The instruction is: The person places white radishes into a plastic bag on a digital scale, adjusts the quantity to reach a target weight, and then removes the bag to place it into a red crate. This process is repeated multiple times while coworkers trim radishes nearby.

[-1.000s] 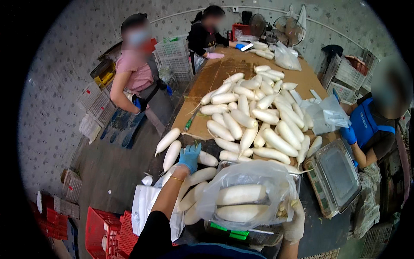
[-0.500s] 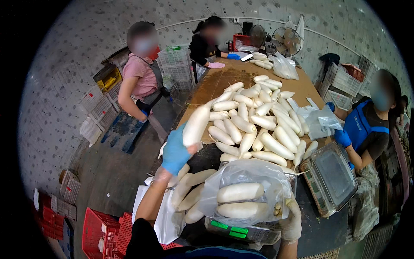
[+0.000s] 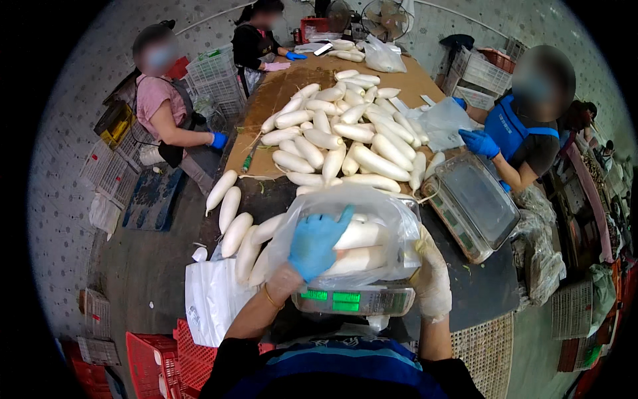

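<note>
My left hand [image 3: 314, 247], in a blue glove, reaches into the mouth of a clear plastic bag [image 3: 286, 229]. Its fingers and bare thumb tip close round the left end of a white radish [image 3: 364, 235]. Another white radish [image 3: 355, 260] lies just below it in the bag, and more white shows behind. The bag rests on a scale [image 3: 392, 300] with lit green displays. My right hand [image 3: 432, 274], in a whitish glove, pinches the bag's right edge; its fingertips are partly hidden by the plastic.
A large radish pile [image 3: 345, 133] covers the table's middle; several loose radishes [image 3: 237, 234] lie left, beside white bags [image 3: 216, 299]. A second scale [image 3: 473, 206] stands right, near a co-worker's blue-gloved hand [image 3: 480, 141]. Two other people stand at the far left. Red crates [image 3: 151, 362] sit lower left.
My left hand has brought its radish from above the pile's left side down and right into the bag. My right hand stays at the bag's edge. The view has shifted.
</note>
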`<state>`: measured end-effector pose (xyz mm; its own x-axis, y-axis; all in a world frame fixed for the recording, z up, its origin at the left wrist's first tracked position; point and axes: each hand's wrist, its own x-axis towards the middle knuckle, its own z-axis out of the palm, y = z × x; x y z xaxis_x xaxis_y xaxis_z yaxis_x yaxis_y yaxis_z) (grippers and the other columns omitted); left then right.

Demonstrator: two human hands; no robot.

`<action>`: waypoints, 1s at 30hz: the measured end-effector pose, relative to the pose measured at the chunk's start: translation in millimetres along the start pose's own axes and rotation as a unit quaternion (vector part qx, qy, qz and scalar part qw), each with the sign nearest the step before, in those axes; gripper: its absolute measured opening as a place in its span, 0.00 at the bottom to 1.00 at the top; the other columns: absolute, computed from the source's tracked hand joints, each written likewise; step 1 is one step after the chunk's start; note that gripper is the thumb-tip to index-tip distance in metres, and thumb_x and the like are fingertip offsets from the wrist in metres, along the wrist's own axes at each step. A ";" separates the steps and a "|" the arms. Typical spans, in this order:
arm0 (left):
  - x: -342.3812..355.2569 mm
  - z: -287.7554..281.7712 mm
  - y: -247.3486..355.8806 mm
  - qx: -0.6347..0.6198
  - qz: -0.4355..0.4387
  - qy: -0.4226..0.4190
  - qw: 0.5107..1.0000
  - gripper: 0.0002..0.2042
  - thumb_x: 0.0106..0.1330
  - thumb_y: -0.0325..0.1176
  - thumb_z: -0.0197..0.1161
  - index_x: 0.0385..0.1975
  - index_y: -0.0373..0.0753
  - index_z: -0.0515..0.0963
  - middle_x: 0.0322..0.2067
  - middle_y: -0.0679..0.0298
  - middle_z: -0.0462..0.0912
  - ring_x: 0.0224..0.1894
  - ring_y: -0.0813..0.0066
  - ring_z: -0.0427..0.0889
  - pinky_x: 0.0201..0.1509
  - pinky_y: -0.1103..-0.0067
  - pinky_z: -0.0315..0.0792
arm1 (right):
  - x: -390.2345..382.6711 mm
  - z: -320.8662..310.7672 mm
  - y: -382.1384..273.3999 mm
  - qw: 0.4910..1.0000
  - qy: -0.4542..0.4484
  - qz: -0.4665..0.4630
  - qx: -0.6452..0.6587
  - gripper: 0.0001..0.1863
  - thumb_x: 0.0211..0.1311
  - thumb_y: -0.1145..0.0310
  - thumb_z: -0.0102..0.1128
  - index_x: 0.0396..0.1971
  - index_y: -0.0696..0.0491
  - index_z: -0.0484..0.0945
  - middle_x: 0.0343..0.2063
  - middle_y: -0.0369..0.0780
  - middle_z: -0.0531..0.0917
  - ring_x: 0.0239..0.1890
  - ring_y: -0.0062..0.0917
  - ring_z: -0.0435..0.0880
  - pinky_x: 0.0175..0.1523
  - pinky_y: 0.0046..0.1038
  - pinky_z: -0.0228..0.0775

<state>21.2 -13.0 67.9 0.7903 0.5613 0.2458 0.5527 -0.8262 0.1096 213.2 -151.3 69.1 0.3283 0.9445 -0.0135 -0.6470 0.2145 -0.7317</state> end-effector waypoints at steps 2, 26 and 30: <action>-0.6 11.0 -1.1 -0.067 0.015 0.017 0.997 0.36 0.50 0.40 0.69 0.62 0.39 0.68 0.39 0.52 0.79 0.44 0.54 0.77 0.51 0.64 0.70 | -3.7 -7.9 2.0 0.999 0.012 0.005 -0.032 0.31 0.60 0.64 0.58 0.63 0.60 0.64 0.53 0.39 0.76 0.53 0.22 0.75 0.59 0.25 0.65; -120.3 22.9 -11.3 -0.328 -0.322 0.308 0.833 0.42 0.56 0.31 0.66 0.71 0.40 0.51 0.62 0.50 0.67 0.62 0.58 0.69 0.64 0.70 0.64 | -46.2 -20.0 8.9 0.953 0.101 -0.153 -0.240 0.33 0.64 0.64 0.61 0.66 0.59 0.61 0.58 0.41 0.73 0.57 0.23 0.73 0.57 0.24 0.66; -120.0 43.7 -22.6 -0.332 -0.314 0.307 0.835 0.36 0.59 0.35 0.67 0.68 0.41 0.59 0.58 0.54 0.73 0.56 0.65 0.74 0.59 0.72 0.68 | -44.5 -6.1 12.9 0.956 0.082 -0.147 -0.241 0.38 0.61 0.63 0.64 0.67 0.59 0.58 0.63 0.44 0.67 0.64 0.28 0.67 0.67 0.30 0.57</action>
<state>-74.6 -59.5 -6.2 0.0020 0.9310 0.3650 0.3776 -0.3387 0.8618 194.4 -192.1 56.2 0.5767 0.8005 0.1629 -0.1312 0.2876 -0.9487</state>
